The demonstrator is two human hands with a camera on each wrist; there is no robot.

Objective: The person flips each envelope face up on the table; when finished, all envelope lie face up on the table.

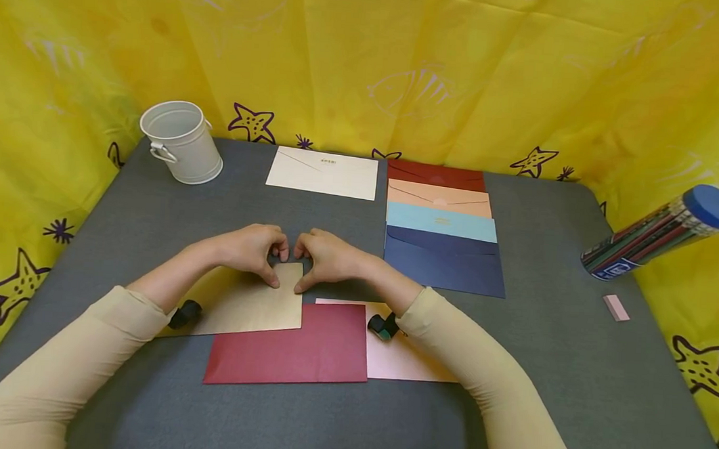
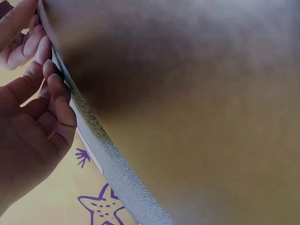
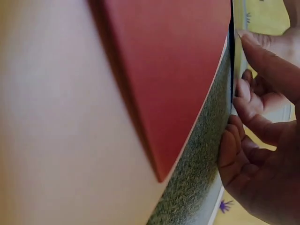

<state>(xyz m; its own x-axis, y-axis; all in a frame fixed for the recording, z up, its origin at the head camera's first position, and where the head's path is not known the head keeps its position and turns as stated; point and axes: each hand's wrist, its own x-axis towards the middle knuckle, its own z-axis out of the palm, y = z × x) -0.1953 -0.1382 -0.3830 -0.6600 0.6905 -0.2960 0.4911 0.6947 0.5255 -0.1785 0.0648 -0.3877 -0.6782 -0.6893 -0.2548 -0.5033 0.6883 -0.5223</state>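
A: Where had we got to with the gold envelope (image 1: 251, 303)?

B: It lay flat on the grey counter (image 1: 571, 371), its right edge just overlapping the dark red envelope (image 1: 292, 346), with the pink envelope (image 1: 401, 362) beyond that. We had both hands at its top right corner — the left hand (image 1: 248, 249) and the right hand (image 1: 327, 255), fingers curled, thumbs pressing down on the corner and fingertips nearly meeting above it.

A: So we were gripping it, not yet lifting?

B: That was our reading: pinching the corner or the flap edge, though we could not tell which. The next move probably called for a firm hold on one layer only — and for keeping clear of the stack of envelopes (image 1: 441, 232) to the right
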